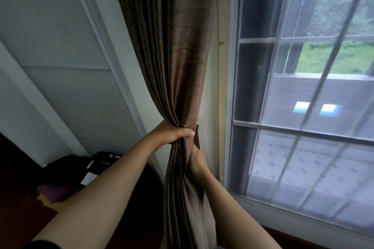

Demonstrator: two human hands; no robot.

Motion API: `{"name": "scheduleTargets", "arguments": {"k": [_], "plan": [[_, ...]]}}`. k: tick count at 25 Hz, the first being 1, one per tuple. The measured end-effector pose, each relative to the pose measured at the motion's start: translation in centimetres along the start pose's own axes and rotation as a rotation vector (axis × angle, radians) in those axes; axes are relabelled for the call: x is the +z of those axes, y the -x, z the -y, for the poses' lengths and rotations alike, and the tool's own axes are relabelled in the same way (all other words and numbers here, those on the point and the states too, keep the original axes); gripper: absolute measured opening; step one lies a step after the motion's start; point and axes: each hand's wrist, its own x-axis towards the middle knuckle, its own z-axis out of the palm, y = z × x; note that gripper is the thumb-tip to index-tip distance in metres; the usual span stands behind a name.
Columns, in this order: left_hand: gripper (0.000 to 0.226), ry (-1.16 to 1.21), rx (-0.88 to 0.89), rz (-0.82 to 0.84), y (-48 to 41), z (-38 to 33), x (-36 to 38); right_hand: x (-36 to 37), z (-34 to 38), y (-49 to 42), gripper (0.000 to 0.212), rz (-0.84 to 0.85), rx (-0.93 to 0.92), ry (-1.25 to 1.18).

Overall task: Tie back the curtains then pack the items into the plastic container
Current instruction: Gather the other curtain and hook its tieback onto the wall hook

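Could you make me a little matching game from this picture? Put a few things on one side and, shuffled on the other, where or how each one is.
Things:
1. curtain
2. left hand
3. right hand
4. window

Descriptions:
A. the lower grip, on the bunch's right side
B. brown, gathered into a bunch
C. right of the curtain, with grass outside
D. the upper grip, round the bunch from the left

Pairs: 1-B, 2-D, 3-A, 4-C
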Motion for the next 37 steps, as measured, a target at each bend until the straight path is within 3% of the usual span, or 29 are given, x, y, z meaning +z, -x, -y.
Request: {"name": "scheduleTargets", "arguments": {"k": [2,6,10,14,20,22,25,29,32,37], "plan": [[0.065,0.014,0.0,-0.061,0.4,1.0,-1.8,-0.3,-0.5,-0.9,0.049,-0.027,-0.009,0.064],[0.091,0.003,-0.025,-0.148,0.8,2.7,-5.1,-1.9,-1.4,-3.0,0.033,0.05,0.195,0.194],[0.065,0.027,-0.06,-0.2,0.9,3.6,-7.4,-2.3,-1.3,-6.9,0.03,0.08,0.146,0.265],[0.069,0.018,-0.056,-0.205,-0.1,4.0,-9.3,-1.3,-2.2,-9.8,0.028,0.129,0.163,0.274],[0.048,-0.04,-0.037,-0.177,-2.5,4.0,-11.2,-1.6,-2.5,-9.6,0.03,0.081,0.122,0.165],[0.055,-0.046,-0.043,-0.181,-3.3,3.7,-11.8,-1.8,-3.0,-8.0,0.019,0.006,0.103,0.078],[0.08,-0.064,-0.021,-0.144,-4.6,3.0,-11.8,-3.9,-4.2,-5.9,0.029,-0.109,0.132,0.0],[0.094,-0.066,0.018,-0.062,-6.2,1.5,-9.7,-8.9,-4.2,-5.1,0.028,-0.09,0.096,0.227],[0.08,-0.092,0.037,-0.019,-7.5,0.7,-7.6,-12.5,-3.7,-4.5,0.015,-0.032,0.067,0.492],[0.068,-0.09,0.066,0.054,-8.9,-0.5,-3.6,-16.0,-2.6,-4.2,0.025,-0.104,0.069,0.655]]}}
